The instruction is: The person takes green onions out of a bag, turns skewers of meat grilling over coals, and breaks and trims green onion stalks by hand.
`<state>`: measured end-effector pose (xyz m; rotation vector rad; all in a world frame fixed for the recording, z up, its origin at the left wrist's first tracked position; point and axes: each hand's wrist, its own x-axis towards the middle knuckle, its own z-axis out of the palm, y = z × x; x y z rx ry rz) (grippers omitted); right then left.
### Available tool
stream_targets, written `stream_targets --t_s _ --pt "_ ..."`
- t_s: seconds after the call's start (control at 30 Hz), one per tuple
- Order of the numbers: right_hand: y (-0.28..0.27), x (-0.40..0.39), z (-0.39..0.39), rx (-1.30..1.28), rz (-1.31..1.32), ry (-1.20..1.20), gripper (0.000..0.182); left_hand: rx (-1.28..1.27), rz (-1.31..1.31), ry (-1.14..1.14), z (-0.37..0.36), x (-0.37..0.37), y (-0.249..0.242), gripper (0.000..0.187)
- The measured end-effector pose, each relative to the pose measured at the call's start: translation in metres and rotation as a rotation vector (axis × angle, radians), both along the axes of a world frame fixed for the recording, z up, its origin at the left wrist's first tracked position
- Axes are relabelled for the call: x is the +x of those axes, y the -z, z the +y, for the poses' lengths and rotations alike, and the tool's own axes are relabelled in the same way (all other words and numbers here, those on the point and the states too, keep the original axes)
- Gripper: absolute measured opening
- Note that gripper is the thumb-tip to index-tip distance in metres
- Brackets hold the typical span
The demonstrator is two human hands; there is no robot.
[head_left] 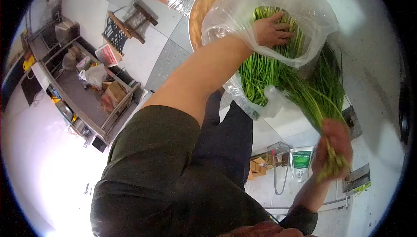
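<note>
A clear plastic bag [319, 18] lies with its mouth open on a round wooden-coloured surface [197, 9], full of long green stalks [260, 74]. My left hand [273, 31] rests inside the bag's mouth, on the stalks, with its fingers spread. At the right, my right hand [333, 148] is closed around the lower ends of a bunch of green stalks [310, 100]. The leafy part of this bunch stretches up and left to the bag, and the hand is slightly blurred. More thin greens [328, 74] lie beside the bag on the right.
A small wooden stool [117, 31] stands on the tiled floor at the upper left. Nearby is a dark metal-framed cart [74, 87] with plastic bags and boxes. Low on the right are a green-and-white pouch [301, 163], a clear container [280, 163] and cardboard pieces [259, 166].
</note>
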<state>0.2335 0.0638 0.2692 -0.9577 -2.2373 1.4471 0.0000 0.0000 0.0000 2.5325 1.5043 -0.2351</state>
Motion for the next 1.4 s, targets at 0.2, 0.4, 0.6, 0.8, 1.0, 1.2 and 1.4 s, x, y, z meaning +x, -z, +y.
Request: stream_targets --t_s 0.2,0.4,0.6,0.8,1.0,1.2,1.4 --pt "-0.075 0.083 0.007 -0.003 0.069 0.191 0.032 -0.042 -0.004 -0.015 0.000 0.006 0.007 0.046" --pt "-0.065 0.012 -0.001 -0.121 0.137 -0.119 0.019 -0.008 -0.213 -0.310 0.001 0.023 -0.042 0.042" --pt "-0.067 -0.013 -0.002 -0.072 0.149 -0.160 0.020 -0.768 -1.269 -0.296 0.006 0.017 -0.162 0.059" --pt "-0.083 -0.035 -0.015 -0.071 0.177 -0.340 0.020 -0.780 -1.411 -0.586 -0.004 0.034 -0.165 0.061" --pt "-0.112 -0.033 -0.028 -0.032 0.225 -0.255 0.018 -0.691 -1.278 -0.749 -0.005 0.023 -0.128 0.034" --pt "-0.201 0.096 -0.032 -0.178 0.366 0.115 0.022 -0.413 -0.969 -1.400 -0.029 0.003 -0.022 0.035" --pt "-0.289 0.146 -0.048 0.006 0.403 0.405 0.029 -0.448 -0.719 -1.314 -0.053 -0.006 -0.069 0.049"
